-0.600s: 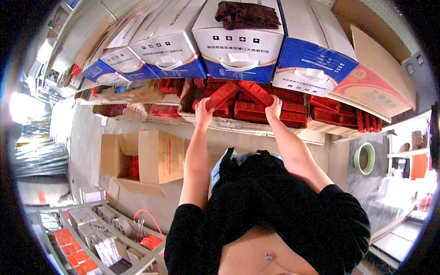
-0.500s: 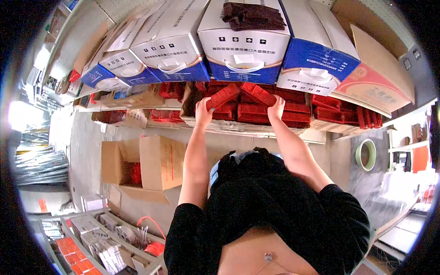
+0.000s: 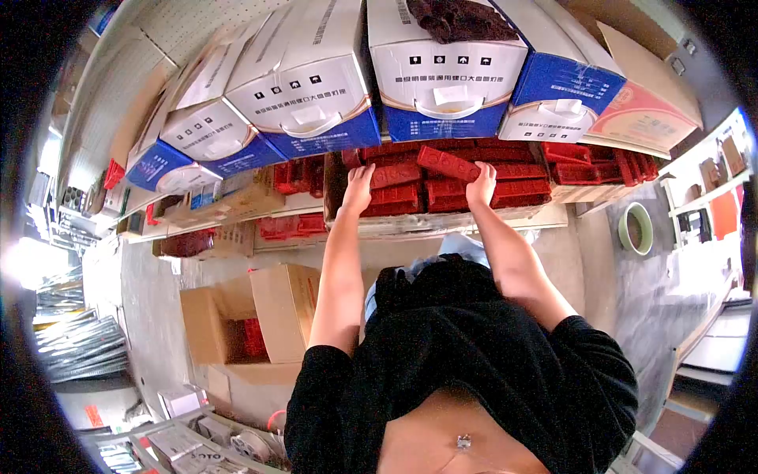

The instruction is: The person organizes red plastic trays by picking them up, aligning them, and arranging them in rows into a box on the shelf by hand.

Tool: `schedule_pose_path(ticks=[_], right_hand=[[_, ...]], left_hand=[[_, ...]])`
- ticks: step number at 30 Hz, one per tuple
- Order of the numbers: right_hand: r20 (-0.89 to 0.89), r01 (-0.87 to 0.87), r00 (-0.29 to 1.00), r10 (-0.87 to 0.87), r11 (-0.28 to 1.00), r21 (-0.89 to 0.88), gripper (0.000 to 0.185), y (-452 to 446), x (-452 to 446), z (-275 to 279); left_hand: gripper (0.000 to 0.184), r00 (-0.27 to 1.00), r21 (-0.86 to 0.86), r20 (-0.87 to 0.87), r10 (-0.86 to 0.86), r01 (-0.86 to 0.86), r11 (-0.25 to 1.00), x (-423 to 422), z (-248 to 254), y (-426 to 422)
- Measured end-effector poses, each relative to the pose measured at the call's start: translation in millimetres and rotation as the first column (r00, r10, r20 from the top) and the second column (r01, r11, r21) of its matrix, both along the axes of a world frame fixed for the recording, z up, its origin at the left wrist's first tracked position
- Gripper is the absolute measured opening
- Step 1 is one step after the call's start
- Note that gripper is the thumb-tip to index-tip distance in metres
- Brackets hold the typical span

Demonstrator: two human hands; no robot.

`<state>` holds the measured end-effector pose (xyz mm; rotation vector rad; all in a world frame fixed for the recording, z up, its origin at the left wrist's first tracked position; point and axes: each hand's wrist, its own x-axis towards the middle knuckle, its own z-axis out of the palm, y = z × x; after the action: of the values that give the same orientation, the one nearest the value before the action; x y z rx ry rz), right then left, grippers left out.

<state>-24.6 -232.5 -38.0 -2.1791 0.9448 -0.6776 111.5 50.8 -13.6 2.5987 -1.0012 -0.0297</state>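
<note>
My left hand (image 3: 358, 189) is closed on the outer end of a long red plastic strip (image 3: 395, 175), which lies almost level over the left side of an open carton (image 3: 335, 189) on the shelf. Closed around the right end of another long red strip (image 3: 447, 163), my right hand (image 3: 481, 186) keeps it slanted, its left end higher. Round marks show along this strip's face. Beneath both hands, rows of similar red strips (image 3: 488, 197) fill the carton. Fingertips on the far sides of the strips are partly hidden.
Large white-and-blue boxes (image 3: 316, 99) stand on the shelf above, a dark cloth (image 3: 466, 20) on one. An open brown carton (image 3: 288, 312) with red pieces sits on the floor at left. A green round container (image 3: 636, 229) stands at right. More red strips (image 3: 624, 167) lie beside the carton.
The two strips formed a peak with inner ends close together. Now the left one lies lower and flatter, and the right one slants less, its inner end apart. The view has shifted slightly.
</note>
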Motion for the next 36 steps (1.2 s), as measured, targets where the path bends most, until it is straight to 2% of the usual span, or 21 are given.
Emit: schedule_pose_path(ticks=[3,7,11,12,14,17,20,23,25,26,29,33,36], right_hand=[[-0.001,0.030,1.000,-0.030,0.999,0.015,0.051,5,5,6],[0.004,0.027,1.000,-0.027,0.998,-0.055,0.050,-4,8,0],[0.018,-0.012,1.000,0.014,0.996,-0.088,0.052,-5,14,-9],[-0.027,0.011,1.000,-0.012,1.000,-0.013,0.053,2,14,4],[-0.025,-0.026,0.999,0.025,0.999,-0.043,0.055,-2,18,-3],[-0.065,-0.055,0.997,0.052,0.997,-0.056,0.056,-4,21,-5],[-0.102,-0.085,0.992,0.079,0.995,-0.058,0.055,-5,25,-6],[-0.089,-0.148,0.986,0.140,0.983,-0.104,0.054,-14,32,-16],[-0.085,-0.208,0.977,0.196,0.961,-0.183,0.052,-16,34,-19],[-0.097,-0.205,0.977,0.191,0.965,-0.164,0.051,-17,34,-21],[-0.130,-0.236,0.968,0.213,0.950,-0.202,0.050,-20,35,-16],[-0.184,-0.301,0.945,0.270,0.938,-0.171,0.052,-30,36,-27],[-0.274,-0.286,0.927,0.257,0.956,-0.071,0.057,-34,35,-31]], left_hand=[[0.071,0.999,0.126,-0.047,0.020,-0.014,0.992,19,-9,-5],[0.072,0.931,0.285,-0.360,0.054,0.055,0.957,30,-3,-12],[0.071,0.890,0.368,-0.451,0.066,0.118,0.922,48,-29,-14],[0.070,0.888,0.412,-0.454,0.074,0.136,0.901,45,-26,-16],[0.069,0.887,0.493,-0.453,0.089,0.166,0.854,40,-11,-22],[0.067,0.941,0.588,-0.338,-0.029,0.235,0.774,45,-8,-25],[0.058,0.968,0.688,-0.243,-0.055,0.212,0.694,58,-24,-27],[0.058,0.952,0.695,-0.304,-0.018,0.235,0.680,55,-14,-32],[0.064,0.931,0.570,-0.365,0.020,0.206,0.796,56,-14,-31],[0.068,0.917,0.501,-0.398,0.035,0.185,0.846,55,-16,-31],[0.068,0.900,0.323,-0.424,0.102,0.045,0.945,52,-17,-41],[0.057,0.938,0.223,-0.342,0.050,0.029,0.974,45,-17,-55],[0.058,0.954,0.187,-0.300,-0.011,0.070,0.980,36,-21,-69]])
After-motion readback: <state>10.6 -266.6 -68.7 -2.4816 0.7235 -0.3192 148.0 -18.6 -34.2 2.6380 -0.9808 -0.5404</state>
